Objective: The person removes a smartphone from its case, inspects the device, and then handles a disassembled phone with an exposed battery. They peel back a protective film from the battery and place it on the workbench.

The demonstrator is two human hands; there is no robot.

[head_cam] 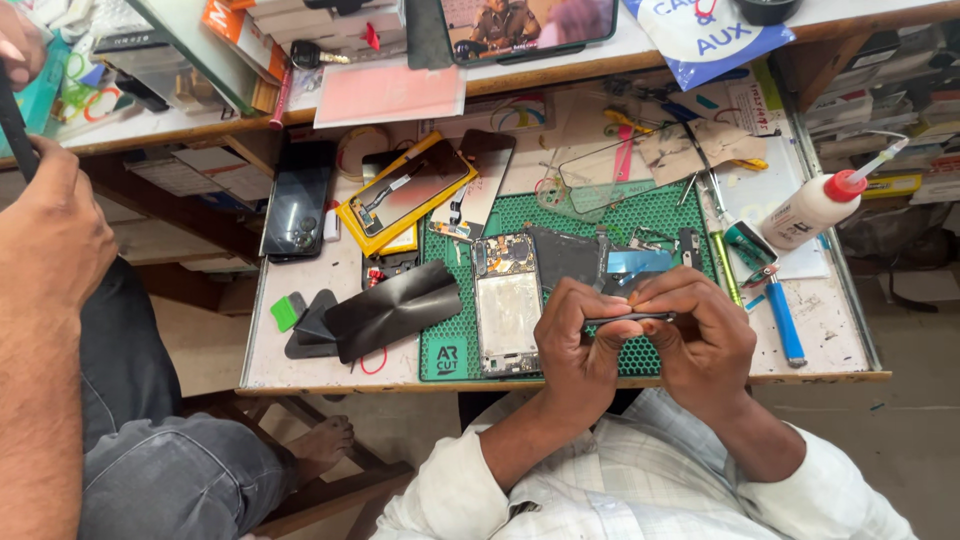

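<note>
Phone part, thin and dark (628, 317), is being pinched edge-on between both hands above the worktop's (330, 275) near edge, over the green mat (655, 215). Left hand (578, 340) and right hand (700, 335) are both gripping it. Disassembly stage, likely; next calls for steady prying. Opened phone (507, 305) is lying just left.

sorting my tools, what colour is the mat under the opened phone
Green, with a grid texture: the mat under the opened phone, seen from the head view.

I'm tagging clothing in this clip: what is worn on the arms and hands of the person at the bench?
Both the left hand and right hand are bare, no gloves, rings or watch visible. The sleeves are a pale checked shirt, pushed up above the forearms.
</note>
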